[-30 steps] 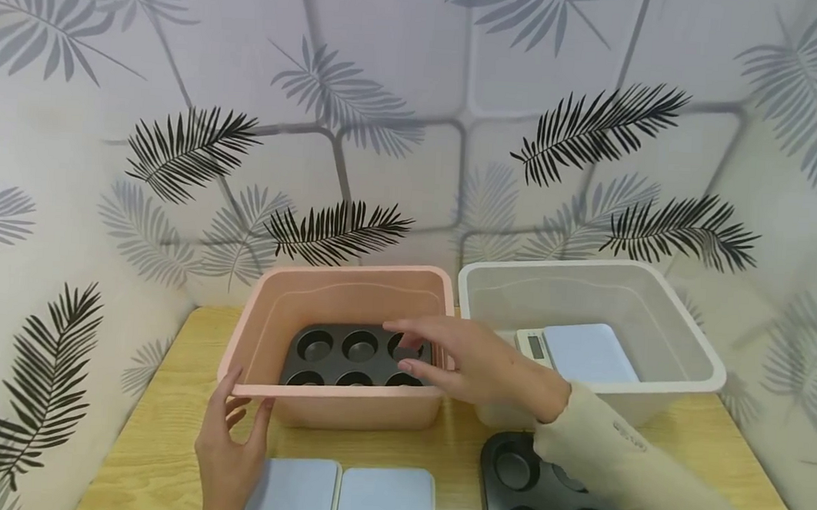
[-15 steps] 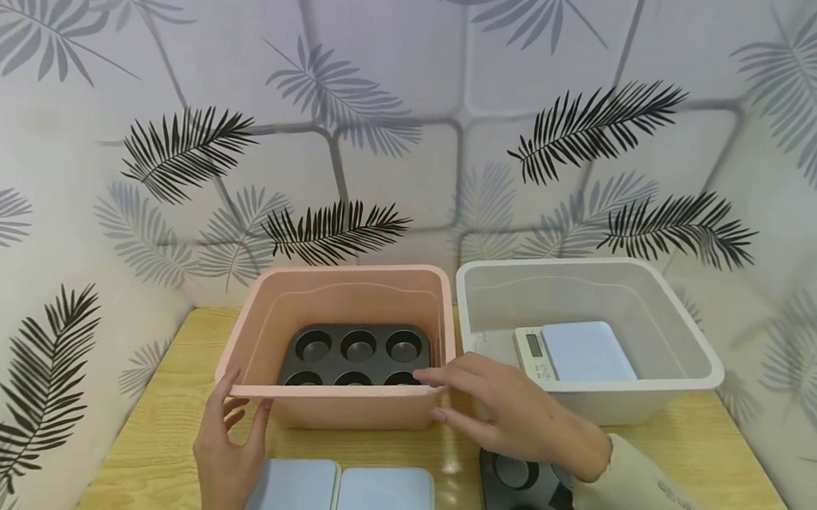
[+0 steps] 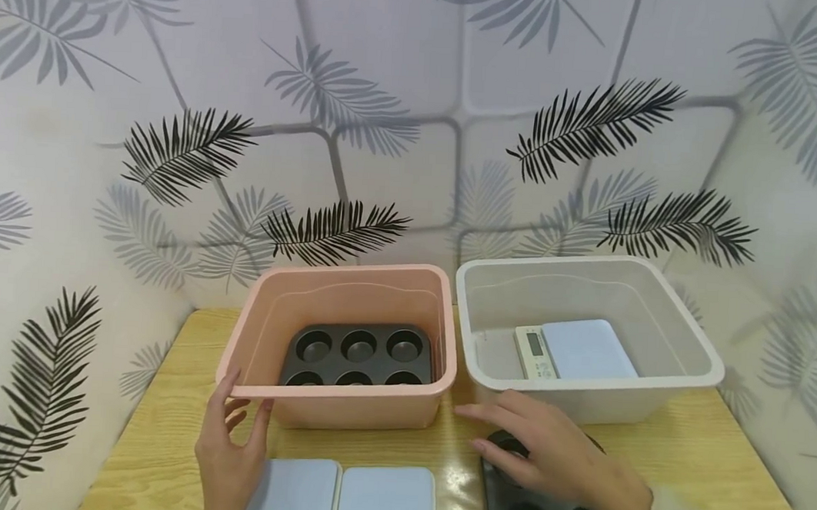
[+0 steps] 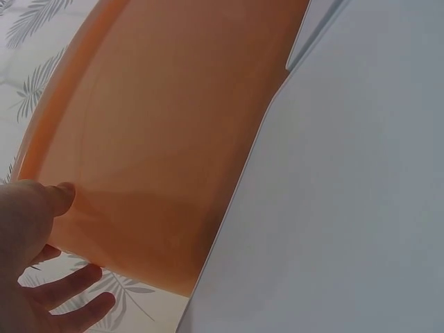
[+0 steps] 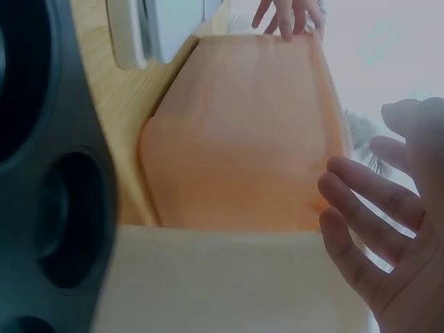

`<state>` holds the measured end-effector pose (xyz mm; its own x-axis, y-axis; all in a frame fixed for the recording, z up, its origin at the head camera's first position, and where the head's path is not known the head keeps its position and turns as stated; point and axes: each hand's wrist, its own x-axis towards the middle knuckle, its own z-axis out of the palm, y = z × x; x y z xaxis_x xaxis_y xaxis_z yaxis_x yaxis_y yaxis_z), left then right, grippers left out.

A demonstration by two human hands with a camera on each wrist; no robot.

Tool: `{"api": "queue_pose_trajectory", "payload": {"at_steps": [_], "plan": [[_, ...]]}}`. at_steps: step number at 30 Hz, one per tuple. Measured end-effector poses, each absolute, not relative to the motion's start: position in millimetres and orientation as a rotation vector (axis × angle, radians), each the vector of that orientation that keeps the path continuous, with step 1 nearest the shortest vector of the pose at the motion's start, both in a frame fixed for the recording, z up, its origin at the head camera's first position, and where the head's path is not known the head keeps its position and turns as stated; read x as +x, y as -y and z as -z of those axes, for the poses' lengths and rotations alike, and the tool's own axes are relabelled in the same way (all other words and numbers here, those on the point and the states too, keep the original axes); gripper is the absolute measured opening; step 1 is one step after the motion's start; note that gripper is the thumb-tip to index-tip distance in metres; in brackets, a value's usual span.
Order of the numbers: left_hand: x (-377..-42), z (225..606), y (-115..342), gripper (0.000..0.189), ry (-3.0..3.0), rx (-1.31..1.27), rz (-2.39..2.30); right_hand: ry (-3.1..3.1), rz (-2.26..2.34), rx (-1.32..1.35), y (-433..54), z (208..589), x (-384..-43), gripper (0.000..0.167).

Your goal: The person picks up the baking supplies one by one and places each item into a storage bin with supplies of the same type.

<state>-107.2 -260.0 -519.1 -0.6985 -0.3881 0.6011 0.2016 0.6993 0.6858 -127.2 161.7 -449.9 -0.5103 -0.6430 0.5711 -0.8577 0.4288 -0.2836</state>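
My left hand (image 3: 227,461) grips the front-left corner of a pink plastic bin (image 3: 359,408); its thumb (image 4: 64,198) lies on the outer wall in the left wrist view. Inside that bin lies a black muffin tin (image 3: 336,350); the front rim hides part of its nearer row of cups. My right hand (image 3: 557,455) hovers with fingers loosely spread, holding nothing, above a second black muffin tin (image 3: 498,495) on the table. In the right wrist view its fingers (image 5: 371,222) are apart from each other. The second tin is partly covered by the hand and cut off by the frame.
A grey-white bin (image 3: 622,405) stands right of the pink one, with a kitchen scale (image 3: 591,351) inside. Two flat pale-blue-topped slabs (image 3: 387,500) lie side by side at the table's front edge. A leaf-patterned wall (image 3: 427,171) rises behind the wooden table (image 3: 157,419).
My right hand has moved back from over the pink bin's right side, down and right to above the tin on the table. The left hand stays at the bin's corner.
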Motion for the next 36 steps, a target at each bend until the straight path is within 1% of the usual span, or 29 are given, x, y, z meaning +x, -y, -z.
{"api": "queue_pose_trajectory", "payload": {"at_steps": [5,18,28,32,36], "plan": [[-107,519,259,0.076,2.127,0.135,0.982,2.368,-0.892,1.152,-173,469,-116,0.055],[-108,521,260,0.078,2.132,0.148,0.979,2.385,-1.035,0.971,-203,497,-101,0.057],[-107,522,257,0.076,2.122,0.16,1.0,2.389,-1.096,0.85,-225,516,-90,0.059],[-107,522,256,0.075,2.106,0.155,1.006,2.422,-1.143,0.759,-236,524,-86,0.055],[-107,521,256,0.074,2.1,0.153,1.002,2.511,-1.169,0.614,-246,528,-81,0.044]]}}
